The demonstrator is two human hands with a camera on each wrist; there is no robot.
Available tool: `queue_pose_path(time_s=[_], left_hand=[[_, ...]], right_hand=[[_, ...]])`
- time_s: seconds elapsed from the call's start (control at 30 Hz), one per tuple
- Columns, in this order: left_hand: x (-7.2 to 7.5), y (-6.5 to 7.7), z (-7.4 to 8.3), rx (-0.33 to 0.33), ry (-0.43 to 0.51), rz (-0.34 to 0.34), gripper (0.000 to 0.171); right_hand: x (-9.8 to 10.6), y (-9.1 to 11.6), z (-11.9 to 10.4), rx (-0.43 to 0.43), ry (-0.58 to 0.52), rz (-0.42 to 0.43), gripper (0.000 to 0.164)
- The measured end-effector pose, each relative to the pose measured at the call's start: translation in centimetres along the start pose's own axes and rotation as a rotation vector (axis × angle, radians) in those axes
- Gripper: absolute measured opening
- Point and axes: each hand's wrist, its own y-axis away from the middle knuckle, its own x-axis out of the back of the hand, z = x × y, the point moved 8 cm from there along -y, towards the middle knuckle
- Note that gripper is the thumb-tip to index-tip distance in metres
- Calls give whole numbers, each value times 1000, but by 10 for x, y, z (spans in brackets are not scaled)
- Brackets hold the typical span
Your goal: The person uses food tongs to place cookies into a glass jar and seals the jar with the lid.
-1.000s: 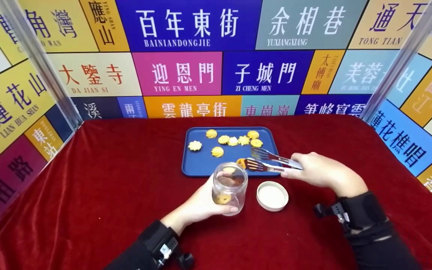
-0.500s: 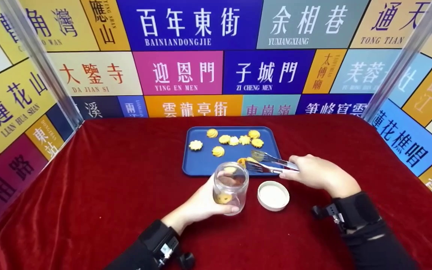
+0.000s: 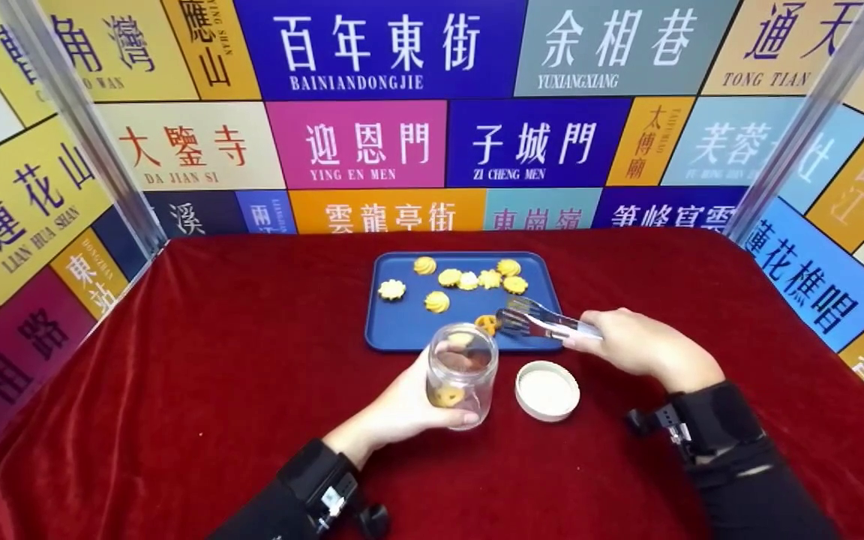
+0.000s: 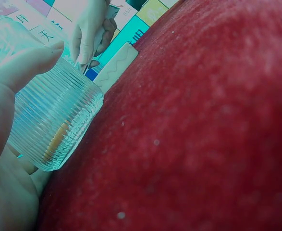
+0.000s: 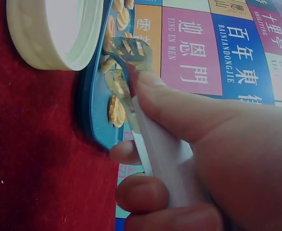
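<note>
My left hand (image 3: pixel 406 405) grips a clear glass jar (image 3: pixel 477 405) by its side, thumb across the front, and holds it mouth up over the cloth. A ring-shaped cookie (image 3: pixel 447 395) shows inside it; the left wrist view gives the jar's ribbed wall (image 4: pixel 59 115). My right hand (image 3: pixel 638 345) holds silver food tongs (image 3: pixel 552 327), fingers curled round the handles (image 5: pixel 165 154). The slotted tips are close together over the tray's near right part, right beside a pretzel-shaped cookie (image 3: pixel 485 324). The jar's rim hides part of the tray's front edge.
Several yellow cookies (image 3: pixel 436 302) lie on the blue tray (image 3: pixel 402 330). A cream round lid (image 3: pixel 547 391) lies inside-up between the jar and my right wrist. Red cloth (image 3: pixel 237 360) covers the table. Behind stand colourful lettered panels (image 3: pixel 372 142) with metal posts (image 3: pixel 102 135) at both sides.
The tongs' two arms have come closer together, and their tips now sit just right of the pretzel-shaped cookie, which shows more fully. The left hand and jar have stayed almost still.
</note>
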Motion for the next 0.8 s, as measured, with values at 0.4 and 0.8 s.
queue_pose_path(time_s=[0.4,0.8], left_hand=[[0,-2,-1,-13,6,-13,95],[1,0,0,2,-19,-2,92]], right_hand=[[0,0,3,-30,12,27,32],[-11,-12,5,-32,40,94,28]])
